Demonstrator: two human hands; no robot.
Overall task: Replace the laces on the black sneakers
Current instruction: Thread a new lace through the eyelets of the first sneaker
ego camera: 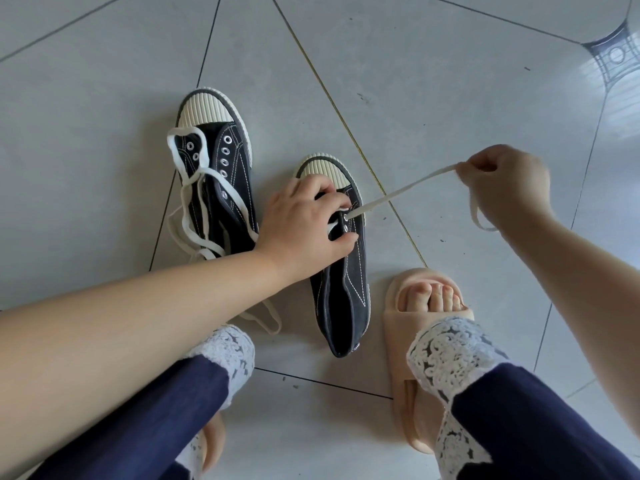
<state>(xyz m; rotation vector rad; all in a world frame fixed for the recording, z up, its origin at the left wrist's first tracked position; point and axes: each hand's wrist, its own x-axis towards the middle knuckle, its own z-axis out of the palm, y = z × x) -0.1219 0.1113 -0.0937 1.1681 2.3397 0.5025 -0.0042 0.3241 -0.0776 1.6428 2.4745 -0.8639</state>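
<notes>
Two black canvas sneakers with cream ribbed toe caps stand on the tiled floor. The left sneaker (pixel 228 174) has bare eyelets and a loose white lace (pixel 194 199) lying over it. My left hand (pixel 304 223) grips the upper of the right sneaker (pixel 346 292) at its front eyelets. A cream lace (pixel 398 194) runs taut from an eyelet up to my right hand (pixel 505 188), which pinches it; a loop of the lace hangs below that hand.
My feet in beige slides (pixel 408 358) sit close beside the right sneaker, with navy trousers and lace cuffs (pixel 446 355). Another cream lace loop (pixel 266 320) lies on the floor under my left forearm. Grey floor tiles (pixel 433 81) surround everything.
</notes>
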